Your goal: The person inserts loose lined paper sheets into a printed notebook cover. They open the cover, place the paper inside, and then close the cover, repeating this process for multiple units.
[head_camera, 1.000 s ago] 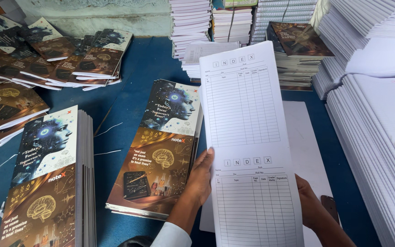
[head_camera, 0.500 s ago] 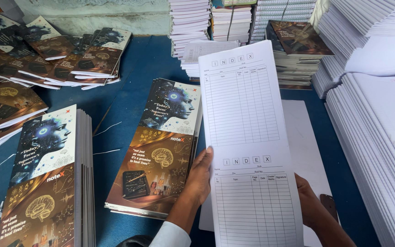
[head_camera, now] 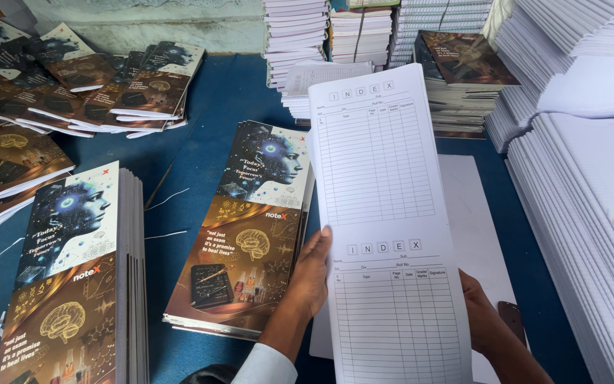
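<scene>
I hold up a tall white sheet printed with two ruled tables, one above the other. My left hand grips its left edge near the middle, thumb on the front. My right hand holds the lower right edge from behind, mostly hidden by the paper. Just left of the sheet lies a stack of long printed covers showing a blue robotic face above a brown panel with a brain drawing. Under the sheet, a white board rests on the blue table.
A second, thicker pile of the same covers stands at the lower left. Loose covers fan out at the back left. Tall stacks of white paper blocks line the right side and the back.
The sheet has stayed almost still in both hands, with only a slight shift in the view. Nothing was picked up or released.
</scene>
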